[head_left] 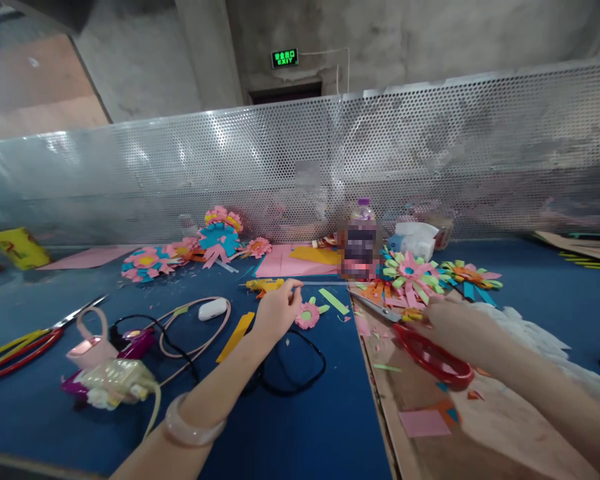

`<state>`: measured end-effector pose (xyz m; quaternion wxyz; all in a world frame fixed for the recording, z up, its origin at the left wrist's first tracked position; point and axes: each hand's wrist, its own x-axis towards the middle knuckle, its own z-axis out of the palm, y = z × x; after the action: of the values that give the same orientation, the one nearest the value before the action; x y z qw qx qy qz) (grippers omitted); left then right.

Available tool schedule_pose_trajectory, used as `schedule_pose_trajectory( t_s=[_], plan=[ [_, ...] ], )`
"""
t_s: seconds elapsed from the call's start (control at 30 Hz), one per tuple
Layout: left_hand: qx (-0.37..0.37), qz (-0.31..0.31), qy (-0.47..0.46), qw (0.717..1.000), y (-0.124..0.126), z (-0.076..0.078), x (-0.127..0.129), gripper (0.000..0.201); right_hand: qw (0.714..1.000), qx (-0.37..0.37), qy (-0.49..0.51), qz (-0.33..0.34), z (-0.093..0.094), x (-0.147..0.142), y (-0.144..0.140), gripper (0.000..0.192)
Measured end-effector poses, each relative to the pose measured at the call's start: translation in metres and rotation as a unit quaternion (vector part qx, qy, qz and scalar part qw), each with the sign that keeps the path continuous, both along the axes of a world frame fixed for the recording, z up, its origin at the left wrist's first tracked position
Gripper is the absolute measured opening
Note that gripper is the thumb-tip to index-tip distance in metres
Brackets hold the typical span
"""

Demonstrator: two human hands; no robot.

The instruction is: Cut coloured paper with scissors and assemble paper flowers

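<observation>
My left hand (pixel 279 308) is bent at the fingers. Its thumb and forefinger close at the near end of a pale, thin stick like a glue stick (pixel 330 283). Beside it a yellow glue gun (pixel 264 285) lies partly behind the hand. A small pink and green paper flower (pixel 308 315) and a green paper strip (pixel 334 301) lie to its right. My right hand (pixel 453 327) curls its fingers down by small yellow paper pieces (pixel 411 315), its grip hidden. Under it are red-handled scissors (pixel 433 360), blades towards the far left. Beyond stands a pink and green paper flower (pixel 413 273).
Cables (pixel 300 387), a power plug cluster (pixel 113 380), a white earbud case (pixel 213 309) and yellow-red scissors (pixel 45 337) lie left. More paper flowers (pixel 219 240), a purple-capped bottle (pixel 363 233) and tissues (pixel 414 239) stand before the perforated metal screen (pixel 180 180). Cardboard (pixel 420 460) carries paper scraps.
</observation>
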<state>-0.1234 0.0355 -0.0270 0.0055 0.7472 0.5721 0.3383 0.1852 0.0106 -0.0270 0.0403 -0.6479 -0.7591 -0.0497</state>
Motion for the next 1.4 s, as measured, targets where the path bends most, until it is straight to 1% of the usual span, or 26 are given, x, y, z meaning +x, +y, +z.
schedule_pose_trajectory(
  t_s=[0.07,0.1,0.13,0.17,0.2,0.23,0.3,0.37,0.43,0.53,0.6,0.73,0.83,0.9,0.97,1.1,1.17,1.27,1.33,1.4],
  plan=[
    [-0.007,0.001,-0.004,1.000,0.000,0.000,0.000,0.024,0.998,0.030,-0.052,0.014,0.008,-0.013,0.002,0.032],
    [-0.010,0.002,-0.007,1.000,0.000,0.000,0.000,0.024,0.996,0.039,-0.062,0.049,0.010,-0.022,0.005,0.029],
    [-0.013,0.002,-0.009,1.000,0.000,0.000,0.000,0.025,0.992,0.050,-0.050,0.101,0.011,-0.032,0.010,0.027],
    [-0.013,0.000,-0.010,1.000,0.000,0.000,0.000,0.025,0.984,0.047,-0.028,0.172,0.010,-0.043,0.015,0.030],
    [-0.013,-0.004,-0.009,1.000,-0.001,0.000,0.001,0.024,0.970,0.040,0.002,0.238,0.009,-0.053,0.022,0.037],
    [-0.013,-0.009,-0.007,1.000,-0.001,0.000,0.001,0.024,0.962,0.042,0.036,0.266,0.006,-0.063,0.029,0.045],
    [-0.015,-0.014,0.000,1.000,-0.001,-0.001,0.000,0.025,0.952,0.025,0.078,0.293,0.000,-0.079,0.040,0.055],
    [-0.017,-0.010,0.007,1.000,-0.001,-0.001,-0.001,0.025,0.948,0.003,0.104,0.301,-0.006,-0.087,0.047,0.058],
    [-0.004,-0.024,0.016,1.000,0.001,0.000,-0.001,0.026,0.945,-0.009,0.119,0.305,-0.011,-0.088,0.049,0.060],
    [0.001,-0.100,0.051,0.994,0.005,0.002,0.003,0.037,0.946,-0.016,0.133,0.294,-0.018,-0.086,0.046,0.062],
    [-0.029,-0.145,0.097,0.984,0.008,0.003,0.009,0.044,0.950,-0.018,0.129,0.285,-0.022,-0.085,0.044,0.061],
    [-0.086,-0.179,0.190,0.961,0.015,0.002,0.025,0.045,0.949,0.008,0.105,0.296,-0.025,-0.086,0.040,0.060],
    [-0.117,-0.181,0.220,0.951,0.021,-0.002,0.033,0.045,0.943,0.012,0.085,0.321,-0.024,-0.088,0.038,0.058],
    [-0.133,-0.165,0.210,0.954,0.024,-0.005,0.037,0.048,0.936,0.007,0.072,0.344,-0.024,-0.086,0.035,0.052],
    [-0.131,-0.153,0.188,0.961,0.025,-0.009,0.038,0.049,0.929,0.013,0.064,0.364,-0.024,-0.082,0.030,0.046],
    [-0.130,-0.153,0.167,0.965,0.025,-0.012,0.038,0.045,0.922,0.028,0.030,0.386,-0.020,-0.069,0.012,0.038],
    [-0.146,-0.147,0.159,0.965,0.024,-0.012,0.037,0.043,0.923,0.027,0.002,0.383,-0.015,-0.063,0.005,0.032],
    [-0.177,-0.146,0.137,0.964,0.024,-0.010,0.037,0.042,0.940,0.036,-0.018,0.339,-0.010,-0.061,0.003,0.026],
    [-0.186,-0.152,0.128,0.962,0.024,-0.008,0.037,0.041,0.945,0.063,-0.004,0.321,-0.012,-0.063,0.006,0.031],
    [-0.182,-0.162,0.133,0.961,0.023,-0.007,0.036,0.040,0.937,0.088,0.018,0.337,-0.018,-0.069,0.008,0.044]
  ],
)
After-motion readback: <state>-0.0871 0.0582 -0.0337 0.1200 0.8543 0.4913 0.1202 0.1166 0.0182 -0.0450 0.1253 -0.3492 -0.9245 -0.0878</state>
